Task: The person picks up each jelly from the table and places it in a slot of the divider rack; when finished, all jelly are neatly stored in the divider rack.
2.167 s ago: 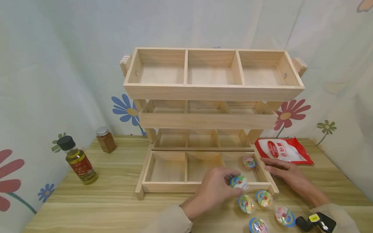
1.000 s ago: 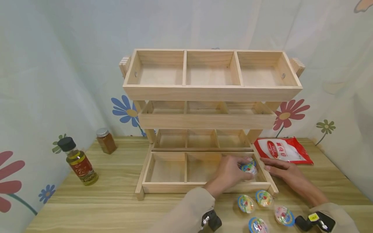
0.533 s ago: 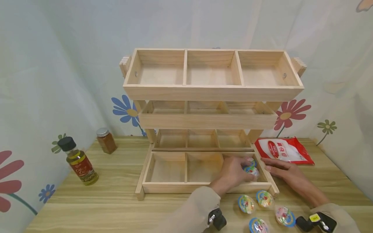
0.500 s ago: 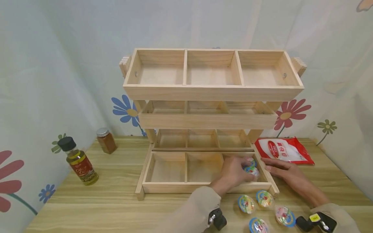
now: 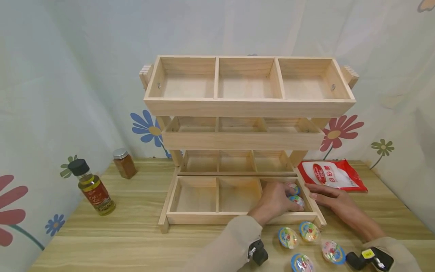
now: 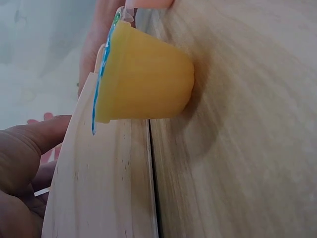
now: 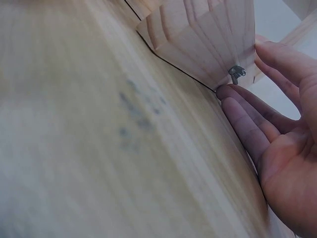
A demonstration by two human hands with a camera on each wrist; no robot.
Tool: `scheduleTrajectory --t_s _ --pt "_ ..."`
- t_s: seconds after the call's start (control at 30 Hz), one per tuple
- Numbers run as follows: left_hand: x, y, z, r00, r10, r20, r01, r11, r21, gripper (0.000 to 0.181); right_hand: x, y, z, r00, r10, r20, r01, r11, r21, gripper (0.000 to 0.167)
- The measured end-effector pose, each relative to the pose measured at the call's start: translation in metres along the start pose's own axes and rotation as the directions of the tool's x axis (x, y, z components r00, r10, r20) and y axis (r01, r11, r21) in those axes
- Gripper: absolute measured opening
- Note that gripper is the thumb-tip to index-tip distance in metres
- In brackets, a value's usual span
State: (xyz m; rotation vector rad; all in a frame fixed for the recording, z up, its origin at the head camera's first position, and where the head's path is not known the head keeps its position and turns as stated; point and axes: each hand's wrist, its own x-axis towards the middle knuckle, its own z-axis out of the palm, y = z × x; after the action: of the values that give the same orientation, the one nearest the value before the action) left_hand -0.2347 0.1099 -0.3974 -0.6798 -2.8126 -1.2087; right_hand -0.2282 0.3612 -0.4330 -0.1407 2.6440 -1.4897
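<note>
In the head view, my left hand [image 5: 276,200] reaches into the right compartment of the wooden rack's bottom tray [image 5: 197,218]. Its thumb and fingers pinch a small jelly cup [image 5: 296,201] with a printed lid. Right behind that cup sits a second jelly cup [image 5: 292,188], partly covered by the fingers. My right hand [image 5: 340,204] lies along the rack's right side, fingers fairly straight; in the right wrist view its fingertips touch the wood beside a metal bolt [image 7: 237,73]. The left wrist view shows a yellow jelly cup [image 6: 146,74] on the table by the tray's front board.
Several jelly cups [image 5: 288,238] lie on the table before the rack. A red and white bag [image 5: 333,175] rests at the right. An oil bottle [image 5: 96,192] and a brown spice jar [image 5: 124,164] stand at the left. Three tiers [image 5: 249,108] rise above the bottom tray.
My left hand has carried a jelly cup from over the tray's front edge into the right compartment, then slightly further right beside the other cup. My right hand has stayed at the rack's side.
</note>
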Motion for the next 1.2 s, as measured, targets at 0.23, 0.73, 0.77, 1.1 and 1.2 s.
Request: scheduleTrajectory --t_s 0.23,0.73,0.77,1.1,1.2 --pt "0.0023 0.0011 0.0020 1.000 -0.018 0.003 0.018 0.999 0.037 0.038 -0.0004 -0.0018 -0.0009 1.000 -0.007 -0.010 0.007 1.000 -0.004 0.058" --pt "0.0032 0.0018 0.0036 1.000 0.011 0.022 -0.013 0.997 0.082 0.035 -0.0003 0.0000 -0.0014 1.000 -0.009 -0.014 0.009 1.000 0.001 0.058" --pt "0.0033 0.0015 0.0038 1.000 0.013 0.022 -0.015 0.997 0.082 0.035 -0.0001 0.0004 -0.0013 1.000 -0.009 -0.014 0.009 1.000 -0.001 0.058" --pt "0.0019 0.0006 0.0010 0.999 0.034 0.043 -0.035 0.999 0.024 0.032 -0.0006 -0.0016 -0.0015 1.000 -0.004 -0.008 0.004 1.000 -0.007 0.059" --pt "0.0016 0.0002 -0.0004 0.998 0.049 0.046 -0.050 0.999 0.021 0.032 -0.0009 -0.0021 -0.0011 1.000 -0.001 -0.005 0.001 1.000 -0.004 0.060"
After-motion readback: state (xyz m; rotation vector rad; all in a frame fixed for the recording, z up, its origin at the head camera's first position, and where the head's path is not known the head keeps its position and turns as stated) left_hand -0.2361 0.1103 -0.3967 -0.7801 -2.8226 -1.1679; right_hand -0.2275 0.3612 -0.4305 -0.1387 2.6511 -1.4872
